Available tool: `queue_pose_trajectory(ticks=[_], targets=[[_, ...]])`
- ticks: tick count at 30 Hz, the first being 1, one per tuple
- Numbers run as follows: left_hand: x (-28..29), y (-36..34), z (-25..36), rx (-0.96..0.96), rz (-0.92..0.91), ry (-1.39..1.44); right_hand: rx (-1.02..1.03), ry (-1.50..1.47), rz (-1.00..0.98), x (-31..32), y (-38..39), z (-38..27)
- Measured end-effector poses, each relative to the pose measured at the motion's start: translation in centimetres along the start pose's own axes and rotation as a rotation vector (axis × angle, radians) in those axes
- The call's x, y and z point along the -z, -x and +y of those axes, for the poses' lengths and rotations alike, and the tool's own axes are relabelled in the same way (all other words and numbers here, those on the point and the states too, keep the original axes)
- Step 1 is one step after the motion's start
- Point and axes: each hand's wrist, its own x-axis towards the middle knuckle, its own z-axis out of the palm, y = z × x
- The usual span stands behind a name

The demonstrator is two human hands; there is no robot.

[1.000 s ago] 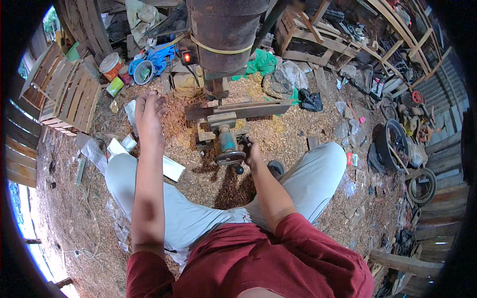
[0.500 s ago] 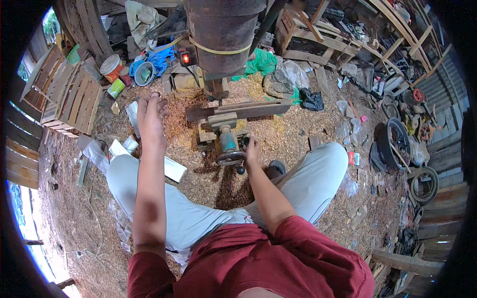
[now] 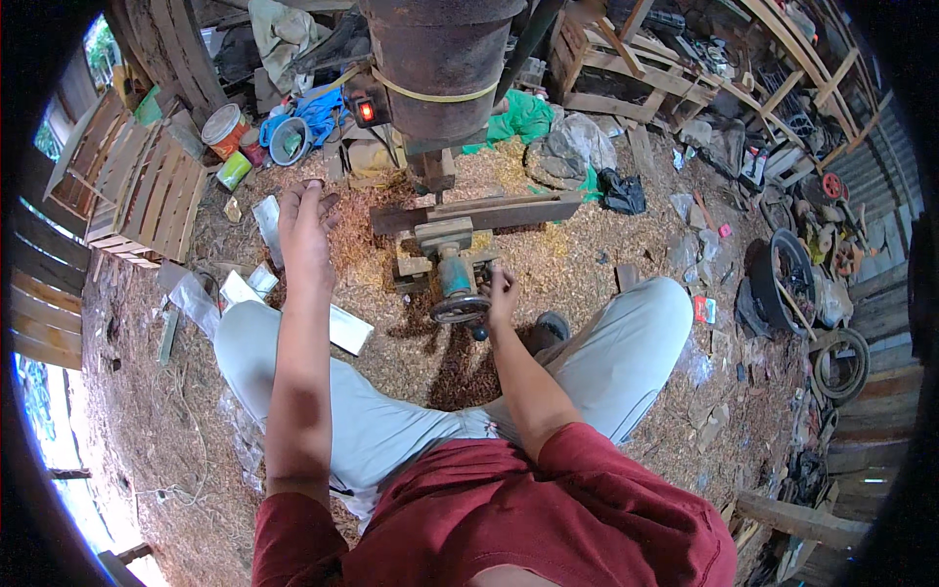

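Note:
My left hand [image 3: 306, 223] is raised left of the machine, fingers loosely bent and apart, with nothing visible in it. My right hand [image 3: 503, 296] is at the right side of the teal vise [image 3: 454, 275], its fingers curled by a dark part there; what they grip is hidden. The vise has a round metal handwheel [image 3: 460, 310] with a black knob [image 3: 479, 334] at its front. A long wooden board [image 3: 533, 210] lies crosswise behind the vise jaw, under the machine's bit [image 3: 438, 196]. Above hangs the machine's rusty cylindrical body [image 3: 435, 59] with a lit red switch [image 3: 367, 111].
Wood shavings [image 3: 567, 254] cover the ground around the machine. Slatted crates [image 3: 152, 201] and buckets [image 3: 290, 142] stand at the left. A pale offcut [image 3: 349, 331] lies by my left knee. A black tub [image 3: 782, 279] and coiled hose [image 3: 839, 362] are at the right.
The whole view has shifted slightly. My right hand's fingers have loosened and changed position a little beside the vise. My left hand remains raised, and the board looks unmoved.

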Motion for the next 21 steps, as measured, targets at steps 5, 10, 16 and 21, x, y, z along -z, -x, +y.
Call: queue_pose_trajectory(ticks=[5, 10, 16, 21], targets=[[-0.8, 0.3, 0.1, 0.001, 0.002, 0.011, -0.235, -0.282, -0.14, 0.7, -0.7, -2.3], [-1.0, -0.1, -0.4, 0.003, -0.021, 0.021, -0.636, -0.46, -0.227, 1.5, -0.3, -4.1], [0.0, -0.4, -1.1, 0.001, -0.037, -0.005, 0.44, 0.322, -0.08, -0.2, 2.1, -5.2], [-0.4, -0.5, -1.3, -0.006, -0.04, -0.044, -0.208, -0.129, -0.065, 1.0, -0.9, -2.6]])
